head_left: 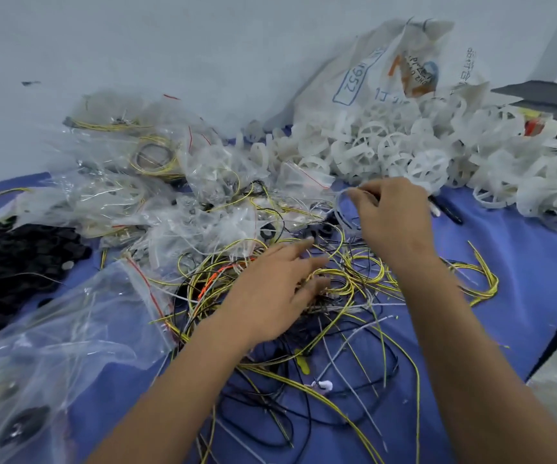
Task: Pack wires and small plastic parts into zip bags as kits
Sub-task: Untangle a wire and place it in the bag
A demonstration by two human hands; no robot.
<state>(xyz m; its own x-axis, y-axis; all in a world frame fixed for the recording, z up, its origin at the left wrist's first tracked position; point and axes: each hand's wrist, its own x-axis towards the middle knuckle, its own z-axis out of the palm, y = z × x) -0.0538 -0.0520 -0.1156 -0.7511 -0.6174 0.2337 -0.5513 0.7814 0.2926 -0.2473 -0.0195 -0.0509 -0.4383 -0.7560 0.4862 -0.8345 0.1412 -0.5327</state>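
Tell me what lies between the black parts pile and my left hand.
In the head view: a clear zip bag and tangled wires, between black parts and left hand.

glossy clear plastic zip bags (79, 333), matt white plastic wheels (427, 169), matt blue cloth (511, 262).

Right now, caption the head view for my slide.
Left hand spread over tangled yellow and black wires on blue cloth; right hand pinches a white plastic ring.

I see the yellow and black wires (344, 289) lying tangled on the blue cloth. White plastic wheels (404, 152) are heaped at the back right, black parts (16, 259) left, filled zip bags (156, 182) between them.
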